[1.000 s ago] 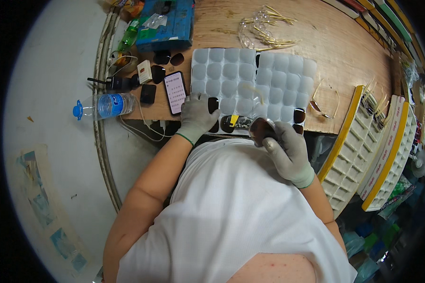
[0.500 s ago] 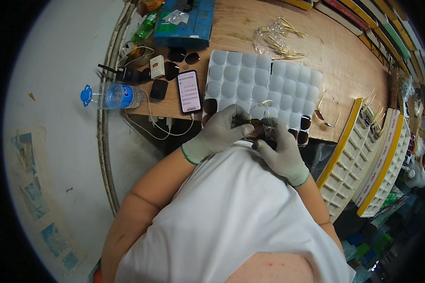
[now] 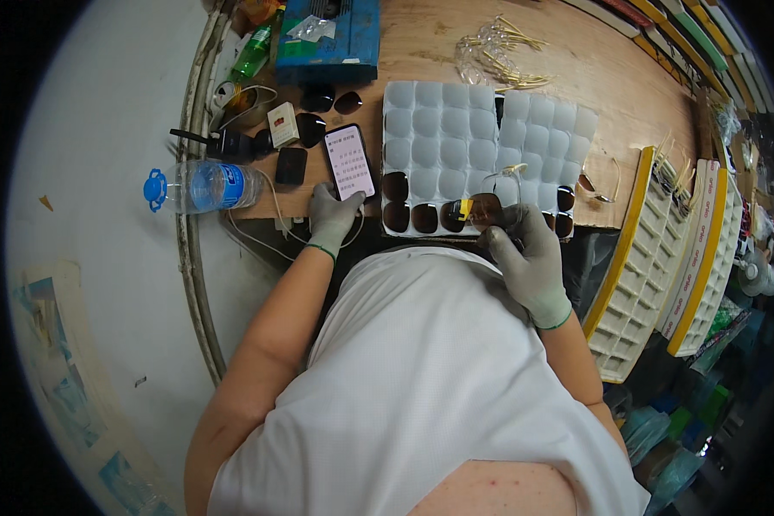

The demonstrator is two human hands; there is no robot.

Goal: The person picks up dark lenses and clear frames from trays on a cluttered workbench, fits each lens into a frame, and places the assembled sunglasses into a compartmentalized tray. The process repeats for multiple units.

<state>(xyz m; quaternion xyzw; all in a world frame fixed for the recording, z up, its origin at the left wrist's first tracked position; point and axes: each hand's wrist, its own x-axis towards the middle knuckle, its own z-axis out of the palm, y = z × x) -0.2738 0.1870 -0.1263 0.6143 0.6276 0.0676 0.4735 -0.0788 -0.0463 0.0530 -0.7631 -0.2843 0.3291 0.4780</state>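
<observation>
My left hand (image 3: 331, 215), in a grey glove, is at the lower end of a phone (image 3: 350, 161) with a lit screen; its fingers and thumb close around that end. My right hand (image 3: 526, 254), also gloved, pinches a pair of sunglasses (image 3: 484, 210) over the near edge of a grey moulded tray (image 3: 451, 155). A brown lens with a yellow mark shows on the sunglasses, along with a clear rim and a pale arm. Loose brown lenses (image 3: 396, 217) sit in the tray's near and side pockets. My right fingertips are partly hidden behind the sunglasses.
Dark lenses (image 3: 348, 103), a small box (image 3: 282, 125) and a water bottle (image 3: 206, 186) lie left, beside a blue machine (image 3: 327, 43). Clear frames with golden arms (image 3: 499, 56) are piled at the back. Yellow-edged compartment trays (image 3: 632, 275) stand at the right.
My left hand has let go of the sunglasses and moved left to the phone, which is tilted slightly. The right hand keeps the sunglasses, now further over the tray. The view has shifted a little.
</observation>
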